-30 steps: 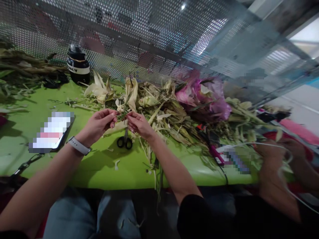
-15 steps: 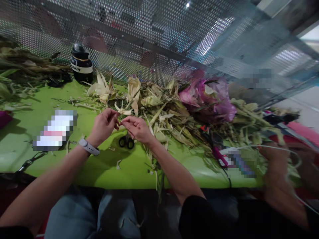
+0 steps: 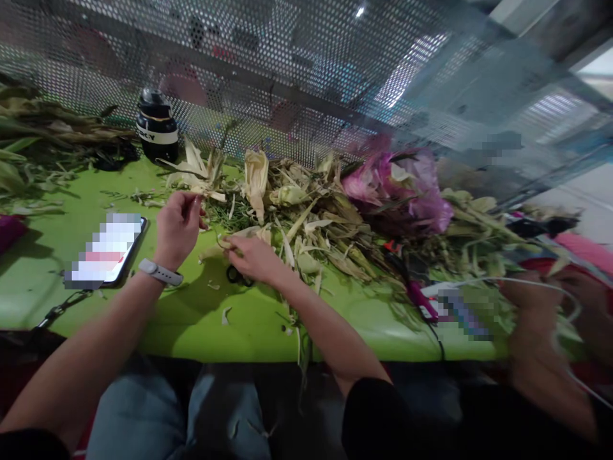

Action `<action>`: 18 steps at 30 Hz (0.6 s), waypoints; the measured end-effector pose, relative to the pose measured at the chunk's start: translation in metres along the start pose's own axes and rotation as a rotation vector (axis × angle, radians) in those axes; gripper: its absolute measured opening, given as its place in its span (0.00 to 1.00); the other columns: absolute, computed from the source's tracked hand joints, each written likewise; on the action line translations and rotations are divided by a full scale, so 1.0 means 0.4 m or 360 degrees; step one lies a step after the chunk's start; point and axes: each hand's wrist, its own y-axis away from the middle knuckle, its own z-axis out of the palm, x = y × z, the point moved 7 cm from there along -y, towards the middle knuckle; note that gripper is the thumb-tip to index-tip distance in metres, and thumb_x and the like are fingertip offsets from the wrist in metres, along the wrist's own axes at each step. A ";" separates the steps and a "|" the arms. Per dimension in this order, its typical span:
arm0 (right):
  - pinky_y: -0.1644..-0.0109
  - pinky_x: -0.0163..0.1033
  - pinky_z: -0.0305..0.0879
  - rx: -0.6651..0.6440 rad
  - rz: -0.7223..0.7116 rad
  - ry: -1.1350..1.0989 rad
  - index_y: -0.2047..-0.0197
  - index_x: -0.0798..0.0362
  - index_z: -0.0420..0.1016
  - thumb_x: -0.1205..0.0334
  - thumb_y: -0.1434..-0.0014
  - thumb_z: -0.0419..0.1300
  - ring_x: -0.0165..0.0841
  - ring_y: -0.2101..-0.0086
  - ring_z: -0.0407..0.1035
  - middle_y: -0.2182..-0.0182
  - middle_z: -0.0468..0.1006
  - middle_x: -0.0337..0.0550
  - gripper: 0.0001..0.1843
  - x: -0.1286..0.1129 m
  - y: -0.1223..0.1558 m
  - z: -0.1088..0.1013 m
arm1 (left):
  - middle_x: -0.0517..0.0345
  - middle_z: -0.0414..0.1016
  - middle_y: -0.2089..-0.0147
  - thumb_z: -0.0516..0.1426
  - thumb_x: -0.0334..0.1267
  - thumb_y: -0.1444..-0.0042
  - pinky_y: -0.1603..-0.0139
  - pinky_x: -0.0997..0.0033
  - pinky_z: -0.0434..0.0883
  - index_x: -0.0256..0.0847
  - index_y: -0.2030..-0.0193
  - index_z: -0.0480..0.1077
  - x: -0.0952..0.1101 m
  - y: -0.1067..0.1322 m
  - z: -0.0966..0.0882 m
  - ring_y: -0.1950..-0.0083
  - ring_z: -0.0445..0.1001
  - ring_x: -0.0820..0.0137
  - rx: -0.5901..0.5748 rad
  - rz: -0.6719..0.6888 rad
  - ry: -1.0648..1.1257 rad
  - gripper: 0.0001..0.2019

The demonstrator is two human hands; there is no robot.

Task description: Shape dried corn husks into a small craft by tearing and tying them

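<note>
My left hand (image 3: 178, 225), with a grey watch on the wrist, is raised over the green table (image 3: 191, 319) and pinches a pale dried leaf strip (image 3: 204, 191) at the fingertips. My right hand (image 3: 249, 257) lies lower, fingers curled on a pale leaf piece (image 3: 234, 236) just over the black scissors (image 3: 234, 275), which it partly hides. A heap of dried husks and leaves (image 3: 311, 217) lies directly beyond both hands.
A phone (image 3: 108, 249) lies left of my left hand. A black bottle (image 3: 156, 131) stands by the perforated metal screen (image 3: 287, 76). Pink flowers (image 3: 397, 185) top the heap. Another person's hands (image 3: 541, 313) work at the right with a white cord.
My hands were pinched together over the scissors; now the left has moved up and left with a strip, and the right has dropped toward the table.
</note>
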 end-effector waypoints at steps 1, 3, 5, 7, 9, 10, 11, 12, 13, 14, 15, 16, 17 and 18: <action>0.62 0.37 0.67 0.0083 0.0049 -0.0078 0.47 0.51 0.74 0.60 0.40 0.59 0.31 0.69 0.71 0.56 0.80 0.47 0.18 0.008 -0.001 -0.013 | 0.60 0.73 0.71 0.54 0.39 0.38 0.74 0.78 0.68 0.39 0.59 0.67 0.008 0.005 0.005 0.78 0.70 0.77 -0.0034 0.0033 -0.0022 0.06; 0.68 0.35 0.66 0.0276 0.0174 -0.0376 0.43 0.51 0.69 0.59 0.41 0.59 0.27 0.73 0.67 0.51 0.77 0.48 0.22 0.027 -0.003 -0.044 | 0.60 0.73 0.71 0.55 0.39 0.38 0.75 0.78 0.68 0.39 0.59 0.68 0.024 0.018 0.022 0.78 0.71 0.77 -0.0140 0.0087 -0.0028 0.06; 0.75 0.32 0.63 0.0363 0.0279 -0.0780 0.43 0.51 0.67 0.57 0.42 0.60 0.23 0.77 0.64 0.49 0.74 0.47 0.24 0.043 -0.006 -0.058 | 0.60 0.73 0.72 0.55 0.40 0.39 0.76 0.79 0.68 0.39 0.60 0.68 0.038 0.036 0.044 0.78 0.71 0.77 -0.0267 0.0127 0.0040 0.07; 0.78 0.31 0.62 0.0320 0.0356 -0.1103 0.47 0.51 0.68 0.55 0.46 0.64 0.22 0.79 0.62 0.52 0.75 0.45 0.24 0.052 -0.013 -0.050 | 0.59 0.73 0.71 0.56 0.41 0.39 0.76 0.78 0.69 0.38 0.60 0.69 0.047 0.054 0.068 0.78 0.72 0.76 -0.0418 0.0132 0.0151 0.08; 0.79 0.31 0.62 0.0258 0.0390 -0.1271 0.54 0.52 0.71 0.52 0.50 0.67 0.22 0.80 0.61 0.61 0.76 0.41 0.23 0.056 -0.021 -0.037 | 0.58 0.73 0.71 0.57 0.42 0.40 0.76 0.77 0.71 0.37 0.59 0.69 0.052 0.067 0.088 0.77 0.72 0.76 -0.0550 0.0094 0.0237 0.10; 0.79 0.31 0.63 0.0248 0.0395 -0.1315 0.57 0.53 0.72 0.51 0.51 0.68 0.22 0.81 0.61 0.66 0.76 0.39 0.21 0.059 -0.024 -0.033 | 0.57 0.73 0.71 0.58 0.43 0.40 0.76 0.77 0.71 0.36 0.59 0.70 0.053 0.072 0.094 0.77 0.72 0.76 -0.0592 0.0061 0.0273 0.10; 0.78 0.31 0.63 0.0259 0.0400 -0.1342 0.60 0.53 0.72 0.50 0.51 0.68 0.22 0.81 0.61 0.71 0.74 0.37 0.20 0.065 -0.027 -0.031 | 0.57 0.73 0.71 0.58 0.43 0.40 0.77 0.77 0.71 0.36 0.59 0.70 0.054 0.073 0.097 0.78 0.72 0.76 -0.0612 0.0027 0.0308 0.11; 0.78 0.31 0.64 0.0289 0.0410 -0.1360 0.62 0.53 0.73 0.50 0.51 0.67 0.22 0.81 0.61 0.74 0.73 0.35 0.18 0.074 -0.029 -0.033 | 0.57 0.73 0.71 0.59 0.43 0.41 0.77 0.77 0.70 0.36 0.60 0.70 0.054 0.073 0.098 0.78 0.71 0.76 -0.0620 -0.0016 0.0344 0.11; 0.77 0.31 0.64 0.0334 0.0432 -0.1370 0.63 0.54 0.73 0.51 0.51 0.67 0.22 0.81 0.61 0.75 0.72 0.34 0.17 0.086 -0.031 -0.037 | 0.58 0.73 0.72 0.60 0.43 0.42 0.78 0.78 0.69 0.35 0.61 0.70 0.052 0.072 0.099 0.79 0.71 0.77 -0.0626 -0.0074 0.0385 0.11; 0.77 0.31 0.64 0.0383 0.0464 -0.1368 0.63 0.54 0.74 0.52 0.50 0.66 0.22 0.81 0.61 0.75 0.73 0.34 0.16 0.100 -0.032 -0.043 | 0.58 0.73 0.72 0.61 0.42 0.43 0.78 0.78 0.69 0.35 0.62 0.70 0.049 0.070 0.100 0.79 0.70 0.77 -0.0626 -0.0153 0.0435 0.10; 0.77 0.30 0.64 0.0419 0.0501 -0.1350 0.63 0.55 0.74 0.54 0.50 0.65 0.22 0.81 0.61 0.74 0.74 0.35 0.15 0.114 -0.033 -0.048 | 0.59 0.73 0.73 0.61 0.40 0.43 0.79 0.79 0.68 0.35 0.63 0.71 0.043 0.068 0.099 0.79 0.69 0.78 -0.0618 -0.0251 0.0499 0.10; 0.77 0.30 0.64 0.0432 0.0540 -0.1314 0.63 0.55 0.74 0.56 0.50 0.65 0.21 0.81 0.61 0.72 0.75 0.36 0.14 0.125 -0.034 -0.053 | 0.59 0.73 0.73 0.62 0.38 0.44 0.79 0.80 0.68 0.34 0.64 0.71 0.034 0.067 0.099 0.80 0.69 0.79 -0.0607 -0.0369 0.0577 0.08; 0.78 0.30 0.63 0.0426 0.0581 -0.1269 0.63 0.56 0.74 0.58 0.51 0.64 0.21 0.81 0.61 0.70 0.77 0.38 0.12 0.133 -0.034 -0.057 | 0.60 0.73 0.73 0.62 0.37 0.45 0.78 0.81 0.67 0.34 0.66 0.71 0.024 0.067 0.099 0.80 0.68 0.80 -0.0587 -0.0501 0.0665 0.07; 0.78 0.30 0.63 0.0411 0.0624 -0.1233 0.63 0.56 0.74 0.61 0.51 0.64 0.21 0.81 0.61 0.68 0.78 0.39 0.11 0.137 -0.033 -0.059 | 0.60 0.73 0.74 0.62 0.35 0.45 0.78 0.82 0.67 0.34 0.67 0.71 0.013 0.068 0.099 0.80 0.68 0.81 -0.0554 -0.0638 0.0760 0.06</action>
